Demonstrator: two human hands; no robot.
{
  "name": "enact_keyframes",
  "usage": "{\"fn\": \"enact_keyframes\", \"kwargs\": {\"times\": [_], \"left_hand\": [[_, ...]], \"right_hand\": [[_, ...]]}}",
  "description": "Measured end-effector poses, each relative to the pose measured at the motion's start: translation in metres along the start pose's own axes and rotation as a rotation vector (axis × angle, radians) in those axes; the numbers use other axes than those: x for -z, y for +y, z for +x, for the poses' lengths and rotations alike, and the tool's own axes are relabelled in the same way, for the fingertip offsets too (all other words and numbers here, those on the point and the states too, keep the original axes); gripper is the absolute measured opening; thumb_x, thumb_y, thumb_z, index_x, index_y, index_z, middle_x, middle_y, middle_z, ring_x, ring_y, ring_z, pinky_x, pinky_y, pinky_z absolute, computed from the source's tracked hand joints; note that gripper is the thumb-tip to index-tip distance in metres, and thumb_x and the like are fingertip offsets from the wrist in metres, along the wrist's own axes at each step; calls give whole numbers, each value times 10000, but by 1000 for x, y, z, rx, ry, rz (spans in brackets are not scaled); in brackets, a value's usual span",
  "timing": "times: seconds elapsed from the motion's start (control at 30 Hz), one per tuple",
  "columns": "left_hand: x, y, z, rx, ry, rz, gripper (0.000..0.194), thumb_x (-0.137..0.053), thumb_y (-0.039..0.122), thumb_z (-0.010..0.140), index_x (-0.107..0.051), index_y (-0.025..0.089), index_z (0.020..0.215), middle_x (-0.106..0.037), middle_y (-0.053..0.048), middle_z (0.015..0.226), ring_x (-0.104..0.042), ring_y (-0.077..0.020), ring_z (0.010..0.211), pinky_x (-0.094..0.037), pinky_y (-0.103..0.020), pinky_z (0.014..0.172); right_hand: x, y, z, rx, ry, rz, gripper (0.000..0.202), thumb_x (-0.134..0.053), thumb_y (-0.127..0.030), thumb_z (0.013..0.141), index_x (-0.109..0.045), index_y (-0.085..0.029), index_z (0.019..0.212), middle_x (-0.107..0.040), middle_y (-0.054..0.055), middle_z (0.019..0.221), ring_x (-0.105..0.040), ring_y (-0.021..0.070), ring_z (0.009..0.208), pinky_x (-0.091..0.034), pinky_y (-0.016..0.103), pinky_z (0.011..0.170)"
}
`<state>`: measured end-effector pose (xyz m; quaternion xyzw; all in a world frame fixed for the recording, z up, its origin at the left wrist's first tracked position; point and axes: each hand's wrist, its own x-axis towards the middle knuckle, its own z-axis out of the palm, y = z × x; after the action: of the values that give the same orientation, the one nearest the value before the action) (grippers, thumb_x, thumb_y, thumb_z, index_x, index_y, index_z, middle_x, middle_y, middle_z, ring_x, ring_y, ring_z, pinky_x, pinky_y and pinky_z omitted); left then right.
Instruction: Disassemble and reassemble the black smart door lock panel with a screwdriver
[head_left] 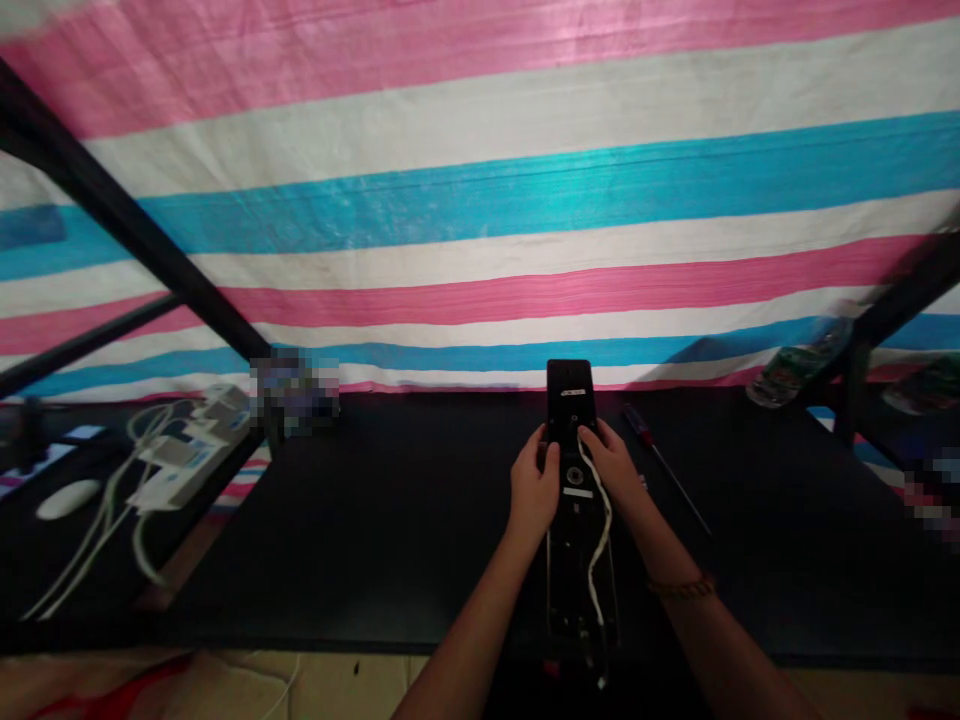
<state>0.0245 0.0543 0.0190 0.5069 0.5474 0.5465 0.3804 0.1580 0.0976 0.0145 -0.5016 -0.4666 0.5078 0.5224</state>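
A long black device panel point(574, 400) lies on the black table point(405, 520), with its far end near the striped sheet. My left hand point(534, 490) grips its left edge, thumb on top. On the right side, my right hand point(611, 460) holds the same panel, its fingertips at the upper end of a white cable point(606, 525). The cable runs down over the panel to a small connector near the table's front edge. A screwdriver point(670, 470) with a dark handle rests to the right of my right hand.
White power strips point(184, 470) with tangled cables and a white mouse point(67, 499) are at the left. A plastic bottle point(784, 375) lies at the back right. Black metal bars point(150, 240) flank the table, and a striped sheet point(480, 210) hangs behind it.
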Motion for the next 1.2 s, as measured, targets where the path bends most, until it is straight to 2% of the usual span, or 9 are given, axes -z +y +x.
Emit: {"fn": "enact_keyframes", "kwargs": {"times": [0.13,0.3,0.37,0.47,0.73,0.87,1.0,1.1,1.2], "left_hand": [[46,-4,0,-152,111,354,356,-506,311,992,-663,190,1288,-701,-124,1139,-675,-240,1046,-543,-390,936],[111,-24,-6,-148,74,619,207,-640,241,875,-775,223,1031,-721,-95,1060,-624,-300,1063,-497,-512,1008],[121,-30,-11,-151,55,648,178,-645,240,868,-787,237,976,-722,-83,1058,-620,-293,1052,-513,-493,985],[123,-33,-15,-157,41,675,170,-627,244,887,-793,247,919,-718,-73,986,-622,-277,993,-530,-463,934],[134,-40,-12,-98,83,677,252,-585,277,910,-772,221,1070,-703,-98,1081,-641,-282,1026,-533,-470,925],[136,-36,-10,-86,32,662,260,-636,302,864,-784,254,1073,-714,-75,1071,-644,-275,1020,-533,-452,928],[123,-31,-8,-80,40,647,199,-672,317,833,-811,268,967,-714,-68,980,-620,-285,962,-504,-470,938],[114,-30,-8,-60,81,603,138,-677,296,825,-807,270,863,-711,-65,905,-609,-286,920,-482,-481,945],[113,-30,-8,-31,124,496,86,-713,298,789,-790,263,803,-722,-59,881,-621,-286,929,-474,-468,956]], "right_hand": [[28,-1,-5,44,55,-122,704,-656,-553,819,-505,-196,1406,-709,129,1167,-691,263,936,-550,421,825],[111,13,2,228,387,-930,559,-532,-520,852,-672,-94,1187,-656,251,1198,-593,387,1168,-437,561,1017],[136,29,2,127,356,-1170,534,-561,-521,822,-711,-85,1091,-655,272,1136,-584,424,1150,-442,584,987],[150,48,-4,109,296,-1262,487,-569,-512,819,-723,-115,1056,-658,234,1066,-615,389,1046,-482,537,924],[142,34,-18,73,282,-948,237,-539,-410,825,-655,-204,842,-687,107,864,-631,254,764,-477,408,731],[138,21,-19,47,460,-480,309,-597,-513,829,-623,-207,857,-606,24,699,-547,178,603,-421,327,569],[131,12,-22,68,483,64,458,-705,-638,776,-623,-191,835,-421,-79,559,-365,82,463,-258,221,430],[131,10,-24,34,459,223,459,-774,-603,740,-654,-162,783,-384,-91,527,-325,58,441,-234,210,409],[132,9,-25,25,447,299,436,-813,-558,710,-660,-153,761,-447,-69,553,-394,64,461,-318,224,429]]}}
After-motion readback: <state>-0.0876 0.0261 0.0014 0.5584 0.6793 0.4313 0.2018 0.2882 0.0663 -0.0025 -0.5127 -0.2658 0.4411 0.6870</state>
